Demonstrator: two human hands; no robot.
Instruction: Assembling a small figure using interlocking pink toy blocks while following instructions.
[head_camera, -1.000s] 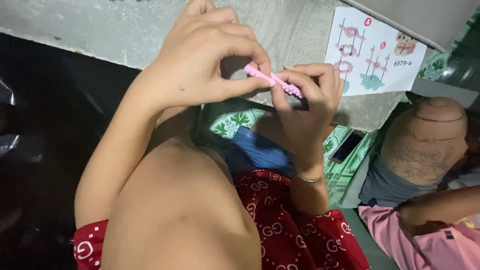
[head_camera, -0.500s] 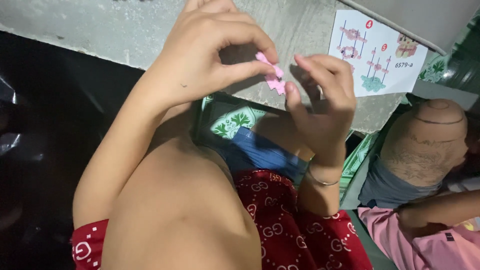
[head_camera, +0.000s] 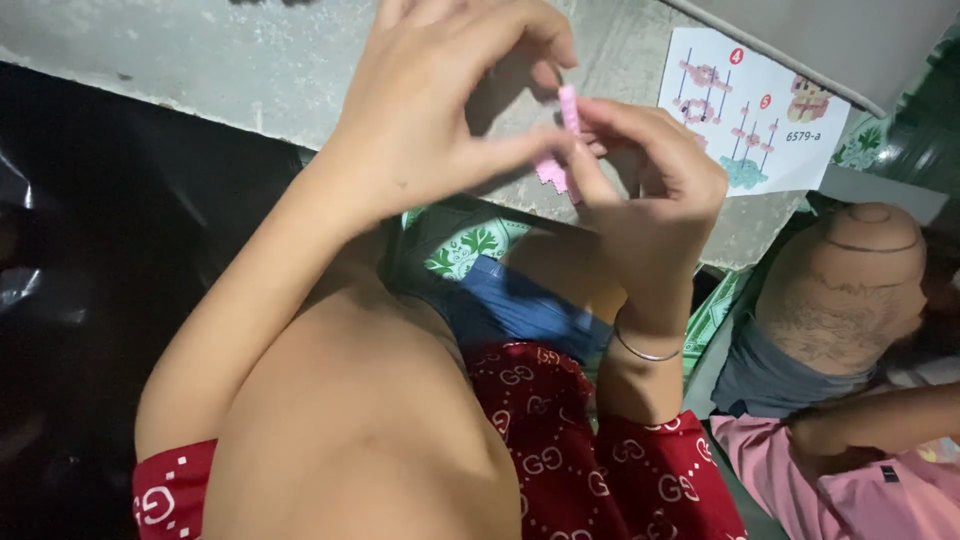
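Both my hands meet above a grey concrete ledge (head_camera: 250, 70). A small pink block piece (head_camera: 562, 140) stands nearly upright between them. My left hand (head_camera: 440, 110) pinches it with thumb and fingertips from the left. My right hand (head_camera: 650, 190) grips it from the right, fingers curled around its lower part. A thin silver bangle (head_camera: 645, 352) circles my right wrist. A white instruction sheet (head_camera: 755, 110) with pictured building steps lies on the ledge just right of my hands.
Another person sits low at the right, with a shaved head (head_camera: 850, 280) and a pink garment (head_camera: 850, 480). Under my arms lie a blue cloth (head_camera: 520, 310) and a green leaf-patterned mat (head_camera: 460, 245). My red patterned clothing (head_camera: 560, 450) fills the bottom. Dark space lies left.
The pink piece has turned from lying nearly flat between my fingers to standing upright. My right hand opened briefly, then closed on it again. Both hands rose a little.
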